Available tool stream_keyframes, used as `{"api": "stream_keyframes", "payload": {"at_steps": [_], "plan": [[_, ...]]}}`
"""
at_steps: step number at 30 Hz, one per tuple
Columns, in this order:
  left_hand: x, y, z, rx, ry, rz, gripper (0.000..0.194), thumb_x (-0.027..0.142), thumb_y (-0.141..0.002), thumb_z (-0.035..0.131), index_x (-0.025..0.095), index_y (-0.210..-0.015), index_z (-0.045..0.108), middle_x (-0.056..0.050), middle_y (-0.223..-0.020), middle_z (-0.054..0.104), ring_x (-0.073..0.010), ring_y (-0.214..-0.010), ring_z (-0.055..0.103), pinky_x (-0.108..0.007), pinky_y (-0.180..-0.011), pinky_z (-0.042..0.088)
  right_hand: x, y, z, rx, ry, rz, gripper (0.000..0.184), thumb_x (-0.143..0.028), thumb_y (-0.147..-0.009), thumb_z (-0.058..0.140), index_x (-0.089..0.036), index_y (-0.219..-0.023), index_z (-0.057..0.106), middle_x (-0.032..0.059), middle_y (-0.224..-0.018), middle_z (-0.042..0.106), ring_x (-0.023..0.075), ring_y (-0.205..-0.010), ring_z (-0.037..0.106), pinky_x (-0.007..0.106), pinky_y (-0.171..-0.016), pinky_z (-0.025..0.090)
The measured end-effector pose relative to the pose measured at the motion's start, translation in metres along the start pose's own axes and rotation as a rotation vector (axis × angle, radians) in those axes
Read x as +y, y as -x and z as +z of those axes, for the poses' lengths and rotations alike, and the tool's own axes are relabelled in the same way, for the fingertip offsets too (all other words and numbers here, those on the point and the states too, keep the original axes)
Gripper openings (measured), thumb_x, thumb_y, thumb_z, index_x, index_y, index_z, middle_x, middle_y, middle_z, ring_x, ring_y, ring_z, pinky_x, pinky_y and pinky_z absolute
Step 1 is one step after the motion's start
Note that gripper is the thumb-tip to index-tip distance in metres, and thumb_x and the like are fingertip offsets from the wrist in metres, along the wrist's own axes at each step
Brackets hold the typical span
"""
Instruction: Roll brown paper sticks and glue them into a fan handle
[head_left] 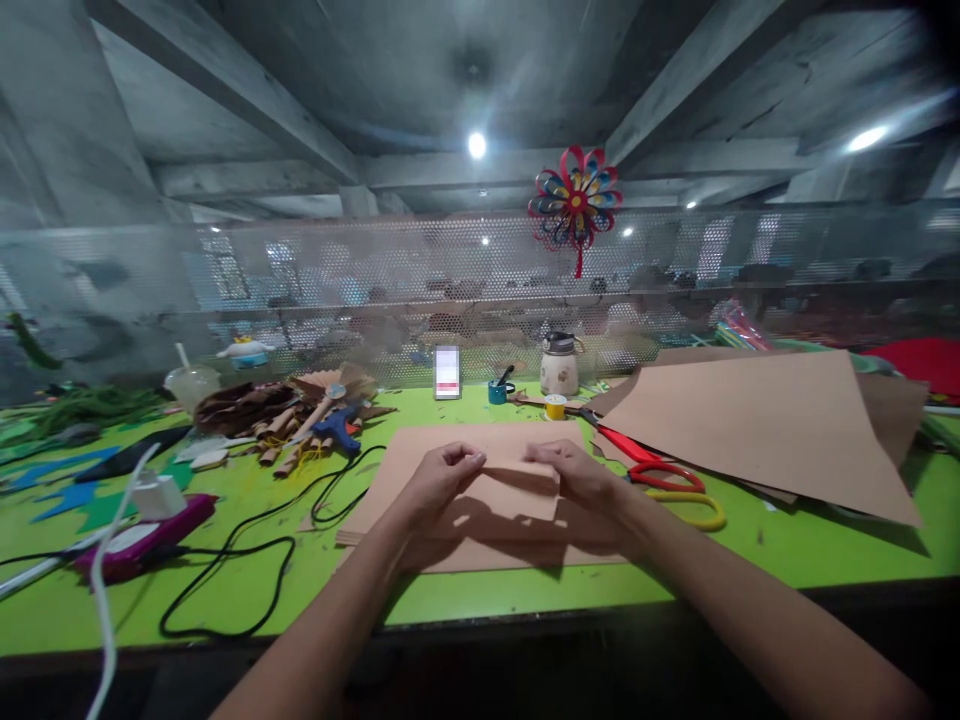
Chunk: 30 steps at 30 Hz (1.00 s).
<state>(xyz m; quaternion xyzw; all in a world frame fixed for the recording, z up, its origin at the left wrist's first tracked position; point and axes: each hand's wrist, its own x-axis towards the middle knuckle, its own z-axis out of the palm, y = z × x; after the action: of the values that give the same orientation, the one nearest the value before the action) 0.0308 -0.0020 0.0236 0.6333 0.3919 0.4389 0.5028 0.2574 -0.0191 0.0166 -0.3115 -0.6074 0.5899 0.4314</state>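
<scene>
Between my hands a small sheet of brown kraft paper is raised, its far edge folded over. My left hand pinches the sheet at its left end, thumb and forefinger together. At the right end my right hand grips it too, its fingertips slightly blurred. Beneath lies a stack of larger brown paper sheets on the green table. Scissors with one red and one yellow handle loop rest just right of the stack.
Large brown paper sheets cover the right side. A blue glue gun, rolled paper pieces, a black cable and a purple power strip lie left. Behind stand a phone, a bottle and a yellow spool.
</scene>
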Motion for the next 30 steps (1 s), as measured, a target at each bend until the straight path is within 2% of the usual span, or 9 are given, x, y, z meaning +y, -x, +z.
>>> {"api": "stream_keyframes", "payload": {"at_steps": [3,7,10,15,19,21,25,27,30], "plan": [[-0.001,0.001,0.004,0.007,0.189,-0.043,0.039,0.044,-0.059,0.082,0.014,-0.072,0.06,-0.001,-0.071,0.058,-0.0125,-0.068,0.053,-0.023,-0.064,0.041,-0.004,-0.003,-0.004,-0.001,-0.11,-0.047,0.044,-0.053,-0.08,0.064,-0.018,-0.106,0.068,0.0016,-0.074,0.056,0.0126,-0.067,0.051,0.024,-0.062,0.045],[-0.005,0.003,0.008,-0.188,0.369,-0.142,0.035,0.037,-0.064,0.082,0.014,-0.077,0.06,-0.003,-0.075,0.061,-0.0148,-0.07,0.058,-0.027,-0.069,0.046,-0.005,0.002,0.003,-0.202,0.024,-0.129,0.066,-0.04,-0.068,0.08,-0.026,-0.128,0.058,0.0078,-0.111,0.063,0.0205,-0.098,0.058,0.03,-0.08,0.048],[-0.009,0.005,0.011,-0.293,0.407,-0.181,0.034,0.034,-0.065,0.083,0.012,-0.078,0.061,-0.003,-0.072,0.061,-0.0142,-0.066,0.058,-0.028,-0.067,0.047,-0.002,0.003,0.008,-0.257,0.175,-0.232,0.049,-0.041,-0.072,0.077,-0.023,-0.117,0.067,0.0078,-0.108,0.063,0.0215,-0.1,0.058,0.032,-0.085,0.047],[-0.013,0.011,0.019,-0.387,0.407,-0.255,0.033,0.037,-0.071,0.079,0.011,-0.086,0.065,-0.005,-0.077,0.064,-0.0154,-0.071,0.06,-0.03,-0.071,0.048,0.0,0.002,0.008,-0.169,0.351,-0.435,0.023,-0.038,-0.078,0.073,-0.02,-0.091,0.075,0.0051,-0.087,0.061,0.0168,-0.081,0.058,0.031,-0.079,0.047],[-0.018,0.013,0.028,-0.529,0.426,-0.283,0.034,0.038,-0.077,0.072,0.01,-0.096,0.067,-0.011,-0.081,0.067,-0.0175,-0.071,0.063,-0.031,-0.069,0.05,-0.002,0.002,0.005,-0.109,0.291,-0.389,0.021,-0.037,-0.076,0.074,-0.017,-0.084,0.071,0.0054,-0.087,0.063,0.0177,-0.083,0.058,0.032,-0.077,0.048],[-0.018,0.012,0.03,-0.499,0.412,-0.269,0.032,0.033,-0.078,0.072,0.01,-0.101,0.067,-0.013,-0.09,0.068,-0.0173,-0.076,0.064,-0.029,-0.071,0.05,-0.001,0.0,0.0,-0.072,0.244,-0.29,0.024,-0.038,-0.079,0.071,-0.016,-0.089,0.067,0.005,-0.087,0.063,0.0167,-0.082,0.058,0.031,-0.075,0.048],[-0.016,0.005,0.021,-0.272,0.383,-0.207,0.03,0.026,-0.075,0.074,0.01,-0.1,0.068,-0.014,-0.096,0.068,-0.0173,-0.079,0.064,-0.027,-0.07,0.05,0.002,-0.005,-0.007,-0.053,0.341,-0.176,0.023,-0.038,-0.084,0.064,-0.015,-0.086,0.06,0.0019,-0.078,0.058,0.0136,-0.072,0.053,0.026,-0.065,0.043],[-0.013,-0.001,0.009,-0.135,0.342,-0.129,0.029,0.029,-0.072,0.075,0.011,-0.093,0.069,-0.013,-0.09,0.068,-0.0178,-0.077,0.064,-0.027,-0.068,0.05,0.004,-0.004,-0.006,-0.048,0.425,-0.133,0.021,-0.036,-0.085,0.06,-0.015,-0.084,0.058,0.0011,-0.075,0.057,0.0127,-0.067,0.051,0.025,-0.06,0.04],[-0.005,-0.009,-0.008,-0.051,0.113,-0.006,0.032,0.041,-0.079,0.067,0.012,-0.094,0.068,-0.011,-0.093,0.068,-0.0199,-0.083,0.063,-0.03,-0.072,0.049,0.009,0.004,0.001,0.008,0.578,-0.074,0.019,-0.033,-0.089,0.053,-0.016,-0.085,0.058,0.0013,-0.074,0.057,0.0121,-0.062,0.048,0.024,-0.054,0.035]]}}
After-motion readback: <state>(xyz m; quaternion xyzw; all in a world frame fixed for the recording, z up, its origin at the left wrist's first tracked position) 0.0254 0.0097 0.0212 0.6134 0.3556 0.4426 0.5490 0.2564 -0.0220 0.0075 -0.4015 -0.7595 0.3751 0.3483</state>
